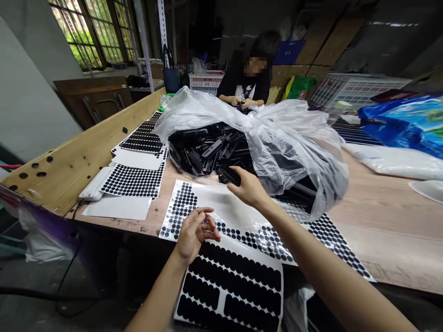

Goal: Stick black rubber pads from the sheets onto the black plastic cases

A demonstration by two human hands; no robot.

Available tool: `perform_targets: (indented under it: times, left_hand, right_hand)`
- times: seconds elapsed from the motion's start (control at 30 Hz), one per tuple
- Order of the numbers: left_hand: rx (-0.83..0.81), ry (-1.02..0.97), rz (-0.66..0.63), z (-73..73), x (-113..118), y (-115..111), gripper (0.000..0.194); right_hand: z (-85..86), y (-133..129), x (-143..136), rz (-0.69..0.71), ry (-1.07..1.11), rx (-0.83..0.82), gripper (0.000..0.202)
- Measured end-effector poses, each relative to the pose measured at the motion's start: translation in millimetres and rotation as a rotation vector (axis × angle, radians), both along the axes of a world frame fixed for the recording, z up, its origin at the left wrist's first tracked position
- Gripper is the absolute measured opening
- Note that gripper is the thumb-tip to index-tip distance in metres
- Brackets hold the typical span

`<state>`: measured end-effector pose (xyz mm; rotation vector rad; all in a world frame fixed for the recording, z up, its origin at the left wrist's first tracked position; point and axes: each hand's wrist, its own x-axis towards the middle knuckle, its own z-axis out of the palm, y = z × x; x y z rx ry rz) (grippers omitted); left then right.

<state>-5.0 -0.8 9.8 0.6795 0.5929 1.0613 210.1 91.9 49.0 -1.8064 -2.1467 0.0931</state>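
My right hand [249, 186] is closed around a black plastic piece [228, 175] at the mouth of a clear plastic bag [277, 143]. Many similar black plastic parts [207, 150] fill the bag. My left hand [197, 233], fingers loosely curled and apart, holds nothing. It hovers over the near edge of a white sheet of round black stickers [221, 207]. Just below it, a sheet of black stickers in scalloped rows [238, 281] overhangs the table's front edge.
At the left, sticker sheets [134, 180] lie by a white device [97, 183] and a wooden side board [86, 147]. Across the table a person [245, 87] handles something dark. A blue plastic package [401, 124] and white bag [394, 159] lie on the right.
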Motion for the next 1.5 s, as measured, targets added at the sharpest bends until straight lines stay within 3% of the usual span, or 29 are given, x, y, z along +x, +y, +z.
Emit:
perform_targets:
  times: [0.17,0.33,0.43,0.53,0.67,0.8,0.9,0.97,1.03,1.1,1.2,1.27,1.4,1.5]
  left_hand:
    - [-0.004,-0.013,-0.019,0.3,-1,1,0.045]
    - [-0.015,-0.039,-0.001,0.5,-2,1,0.045]
    - [-0.032,-0.039,0.032,2.6,0,-1,0.047]
    - [-0.032,-0.017,0.073,3.2,2,-2,0.052]
    - [0.046,0.05,-0.008,-3.7,3,-4,0.064]
    - [0.118,0.214,-0.054,-11.0,5,-4,0.06]
    - [0.11,0.225,-0.045,-10.7,7,-1,0.055]
    - [0.091,0.182,-0.05,-8.4,7,0,0.054]
    - [0.066,0.138,-0.028,-5.8,7,0,0.052]
    - [0.036,0.09,0.016,-3.6,8,0,0.051]
    - [0.008,0.033,0.058,-1.9,8,-1,0.051]
    - [0.003,0.015,0.025,-1.7,8,-1,0.053]
    - [0.033,0.052,-0.125,-3.3,4,0,0.063]
    - [0.067,0.155,-0.206,-4.5,1,1,0.059]
  right_hand:
    - [-3.4,16,7,0.013,0.075,-0.043,0.035]
    - [2.9,26,-3,-0.011,0.364,-0.079,0.035]
    - [14.9,2,-15,-0.037,0.646,-0.135,0.037]
    - [24.0,-37,-28,0.002,0.939,-0.338,0.04]
    - [25.0,-80,-44,0.042,1.22,-0.593,0.041]
    - [18.8,-98,-54,-0.011,1.355,-0.682,0.045]
    - [15.8,-100,-50,-0.142,1.408,-0.623,0.051]
    - [16.0,-100,-43,-0.253,1.397,-0.474,0.055]
    - [18.6,-105,-33,-0.279,1.337,-0.383,0.059]
    - [24.6,-115,-24,-0.143,1.234,-0.52,0.057]
    - [39.3,-132,-13,0.298,0.873,-0.921,0.035]
    - [48.9,-137,-10,0.478,0.6,-0.995,0.03]
    - [57.0,-114,-8,0.475,0.342,-0.888,0.01]
    - [56.4,-80,-8,0.44,0.341,-0.744,0.021]
